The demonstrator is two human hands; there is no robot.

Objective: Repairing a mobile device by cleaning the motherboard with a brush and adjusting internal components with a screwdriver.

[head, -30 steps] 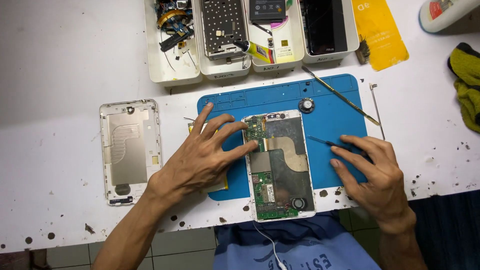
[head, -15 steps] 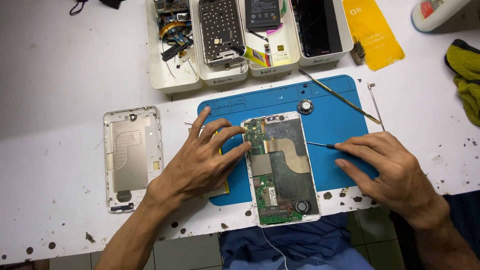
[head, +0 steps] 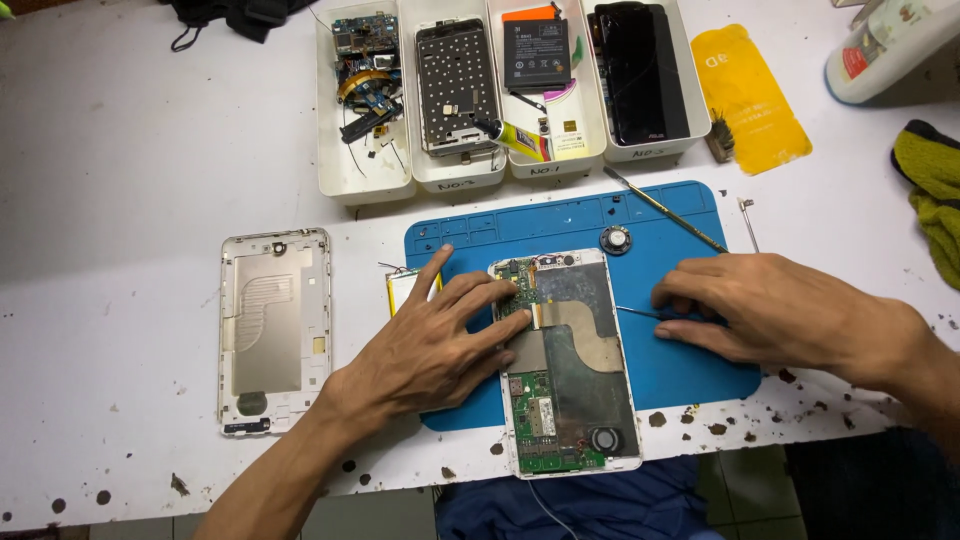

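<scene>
Since a second ago, my right hand [head: 790, 315] has slid rightward, fingers curled round a thin black-handled screwdriver [head: 640, 312]; my left hand [head: 435, 345] stays spread flat, holding nothing, pressing the opened white-framed tablet with its green circuit boards [head: 570, 370].

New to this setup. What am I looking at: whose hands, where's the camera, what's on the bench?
There is no machine here: a person works bare-handed, filmed by a head-worn camera looking down. The left hand presses on an opened tablet lying on a blue mat. The right hand holds a thin tool pointed at the tablet. The tablet's back cover lies to the left on the white table. Behind stand white trays of parts.
</scene>
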